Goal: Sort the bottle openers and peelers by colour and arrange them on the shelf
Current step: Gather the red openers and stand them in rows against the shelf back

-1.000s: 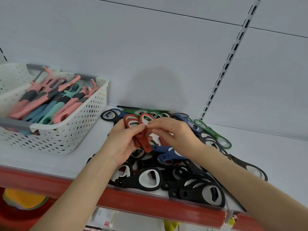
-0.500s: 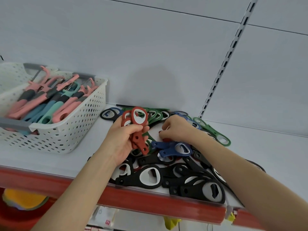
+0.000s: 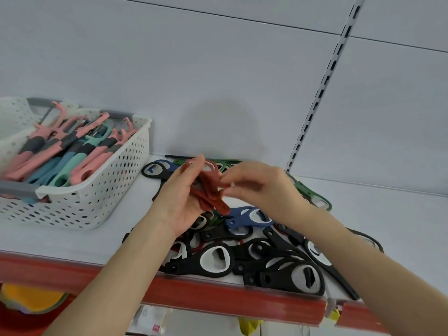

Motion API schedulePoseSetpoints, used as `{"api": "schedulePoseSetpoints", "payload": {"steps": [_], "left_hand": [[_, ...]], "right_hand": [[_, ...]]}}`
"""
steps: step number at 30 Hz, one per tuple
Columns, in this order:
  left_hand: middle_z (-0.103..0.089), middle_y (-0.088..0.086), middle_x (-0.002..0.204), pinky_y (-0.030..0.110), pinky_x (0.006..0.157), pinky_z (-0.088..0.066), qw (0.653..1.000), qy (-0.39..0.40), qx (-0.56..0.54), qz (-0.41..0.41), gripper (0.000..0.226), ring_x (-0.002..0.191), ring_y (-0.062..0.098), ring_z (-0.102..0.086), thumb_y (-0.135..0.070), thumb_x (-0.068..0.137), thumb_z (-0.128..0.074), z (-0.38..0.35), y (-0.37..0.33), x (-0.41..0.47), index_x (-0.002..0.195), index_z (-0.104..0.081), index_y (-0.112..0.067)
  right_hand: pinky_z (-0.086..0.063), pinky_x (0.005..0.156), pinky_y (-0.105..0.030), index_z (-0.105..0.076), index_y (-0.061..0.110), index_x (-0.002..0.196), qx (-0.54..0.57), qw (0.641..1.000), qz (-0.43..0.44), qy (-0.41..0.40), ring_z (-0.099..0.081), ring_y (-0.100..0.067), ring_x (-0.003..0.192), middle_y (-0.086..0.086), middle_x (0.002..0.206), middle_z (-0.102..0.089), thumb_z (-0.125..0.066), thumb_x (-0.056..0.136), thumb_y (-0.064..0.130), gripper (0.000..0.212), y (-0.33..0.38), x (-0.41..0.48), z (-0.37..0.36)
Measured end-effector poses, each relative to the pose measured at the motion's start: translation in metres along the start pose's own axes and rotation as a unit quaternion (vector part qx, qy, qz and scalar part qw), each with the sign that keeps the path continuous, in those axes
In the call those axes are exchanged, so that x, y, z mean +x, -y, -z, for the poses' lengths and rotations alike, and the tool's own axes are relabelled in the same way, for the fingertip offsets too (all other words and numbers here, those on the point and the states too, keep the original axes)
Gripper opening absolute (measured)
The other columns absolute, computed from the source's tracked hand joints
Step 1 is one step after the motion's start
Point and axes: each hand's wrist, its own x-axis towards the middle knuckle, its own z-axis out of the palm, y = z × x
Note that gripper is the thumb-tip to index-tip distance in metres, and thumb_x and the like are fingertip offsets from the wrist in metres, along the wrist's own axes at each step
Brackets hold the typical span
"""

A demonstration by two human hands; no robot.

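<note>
The white basket (image 3: 97,204) runs off the left edge, and its perforated wall hides the lower ends of the peelers (image 3: 72,154) inside. The red bottle openers (image 3: 211,187) gripped in the left hand (image 3: 179,202) are smeared and overlapping, so their number cannot be told. The right hand (image 3: 261,187) has blurred fingertips, and it is unclear whether they pinch an opener or only touch the bunch. Both forearms leave the bottom edge and cover part of the black openers (image 3: 213,263). The hands hide much of the green openers (image 3: 310,192) behind them. Under the shelf (image 3: 60,241), a yellow thing (image 3: 31,299) is partly hidden by the red front strip and too blurred to identify.
</note>
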Motion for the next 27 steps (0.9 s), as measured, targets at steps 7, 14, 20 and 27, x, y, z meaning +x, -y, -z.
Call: {"api": "schedulePoseSetpoints", "payload": {"steps": [7, 14, 20, 27], "left_hand": [[-0.069, 0.016, 0.095, 0.032, 0.053, -0.054, 1.0, -0.025, 0.009, -0.012, 0.035, 0.074, 0.021, -0.07, 0.001, 0.09, -0.05, -0.003, 0.006, 0.003, 0.12, -0.05, -0.017], [-0.067, 0.015, 0.095, 0.03, 0.055, -0.054, 1.0, -0.02, 0.015, -0.005, 0.037, 0.066, 0.018, -0.067, -0.002, 0.091, -0.049, -0.005, 0.012, 0.004, 0.117, -0.054, -0.028], [-0.066, 0.013, 0.09, 0.031, 0.056, -0.052, 1.0, -0.014, 0.019, 0.013, 0.03, 0.061, 0.017, -0.063, -0.012, 0.092, -0.051, -0.003, 0.011, 0.002, 0.117, -0.057, -0.028], [-0.061, 0.009, 0.088, 0.033, 0.056, -0.055, 1.0, -0.026, -0.011, 0.002, 0.021, 0.066, 0.02, -0.064, -0.028, 0.09, -0.054, -0.007, 0.009, 0.003, 0.11, -0.056, -0.024]], "right_hand": [[-0.047, 0.084, -0.029, -0.068, 0.01, 0.095, -0.223, 0.944, -0.233, 0.073, -0.061, -0.017, 0.089, -0.002, 0.092, -0.066, -0.065, 0.084, 0.02, 0.015, -0.046, 0.001, 0.032], [-0.049, 0.087, -0.036, -0.063, 0.016, 0.11, -0.321, 0.897, -0.261, 0.154, -0.06, -0.023, 0.099, -0.001, 0.106, -0.066, -0.063, 0.083, 0.028, 0.029, -0.058, 0.004, 0.025], [-0.045, 0.077, -0.022, -0.069, 0.01, 0.102, -0.225, 0.946, -0.233, -0.002, -0.061, -0.017, 0.086, -0.001, 0.095, -0.068, -0.064, 0.083, 0.015, 0.021, -0.047, 0.015, 0.036], [-0.048, 0.074, -0.012, -0.07, 0.013, 0.094, -0.064, 0.98, -0.085, -0.166, -0.06, -0.004, 0.078, 0.015, 0.084, -0.059, -0.066, 0.084, 0.011, 0.011, -0.004, 0.017, 0.029]]}}
